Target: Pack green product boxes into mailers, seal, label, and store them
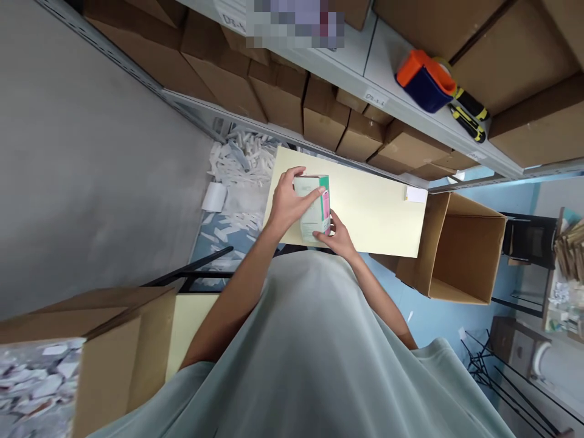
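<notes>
White-and-green carton [309,218] is approx. ctr frame, over the pale tabletop [374,213]; can't tell if they touch. Your L hand [288,202] is part-curled at its upper L, thumb across the face; your R hand [340,238] is part-curled round its lower R corner. Best grip lightly w/ both, so sides don't dent, & support the base.

Fine print on a small carton [310,204] at the frame's center is too small to read, its face partly covered by the left hand [288,199]. A pixelated patch [296,18] obscures part of the shelf [340,73] at top. A scrap-filled box [114,359], lower left, and stacked cardboard [571,252], far right, run out of frame.
</notes>
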The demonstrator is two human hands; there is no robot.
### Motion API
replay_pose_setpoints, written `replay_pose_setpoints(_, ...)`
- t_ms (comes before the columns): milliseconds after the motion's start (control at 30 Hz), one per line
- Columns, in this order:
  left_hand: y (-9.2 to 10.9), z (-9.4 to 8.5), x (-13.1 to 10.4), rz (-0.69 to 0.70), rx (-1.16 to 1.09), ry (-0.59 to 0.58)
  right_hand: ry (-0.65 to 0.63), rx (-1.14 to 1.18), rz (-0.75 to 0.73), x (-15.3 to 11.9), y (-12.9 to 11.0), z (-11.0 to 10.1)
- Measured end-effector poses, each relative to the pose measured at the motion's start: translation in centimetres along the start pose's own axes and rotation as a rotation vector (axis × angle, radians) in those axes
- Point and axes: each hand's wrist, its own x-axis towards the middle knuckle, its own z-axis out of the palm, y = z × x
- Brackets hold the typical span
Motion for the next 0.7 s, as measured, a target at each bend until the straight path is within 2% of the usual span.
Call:
replay_pose_setpoints(100,-4.5,-2.6,1.3,-0.16,-0.106,-0.088,-0.104,0.248,0.065,4.2,0.7,2.5)
replay_pose_setpoints(233,-11.0,-5.2,1.6,-0.406,-0.117,-0.339,-0.112,0.408,0.156,9.8,1.5,5.4)
replay_pose_setpoints(300,-13.6,-5.5,1.4,-0.493,-0.157,-0.343,-0.112,0.43,0.185,12.3,1.9,6.7)
replay_pose_setpoints(333,-14.7,-5.5,1.4,-0.485,-0.179,-0.315,-0.116,0.437,0.194,13.4,2.1,7.2)
replay_pose_setpoints(467,-17.5,-5.1,2.3,-0.418,-0.205,-0.187,-0.114,0.452,0.235,16.6,2.8,9.1)
replay_pose_setpoints(567,-18.6,-4.9,3.6,-0.425,-0.169,-0.165,-0.061,0.419,0.261,17.8,3.1,10.1)
replay_pose_setpoints(633,-19.0,-4.8,4.3,-0.428,-0.149,-0.158,-0.029,0.342,0.24,18.4,3.2,10.6)
replay_pose_setpoints(700,-19.1,-4.6,4.7,-0.429,-0.135,-0.141,0.015,0.156,0.191,18.8,3.1,10.8)
